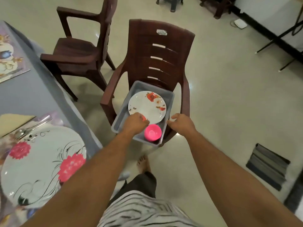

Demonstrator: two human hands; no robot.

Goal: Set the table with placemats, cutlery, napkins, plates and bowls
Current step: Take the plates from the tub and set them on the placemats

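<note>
A grey plastic tub sits on the seat of a brown chair. Inside lie a white plate with orange flowers and a pink bowl. My left hand reaches into the tub and touches the plate's near rim, fingers curled at its edge. My right hand hovers at the tub's right rim, fingers loosely spread and holding nothing. On the grey table at the left, a white plate with pink flowers lies on a placemat, with cutlery and a beige napkin beside it.
A second brown chair stands by the table's far side. Another floral placemat lies farther along the table. A dark striped mat lies on the floor at the right. My bare foot is below the chair.
</note>
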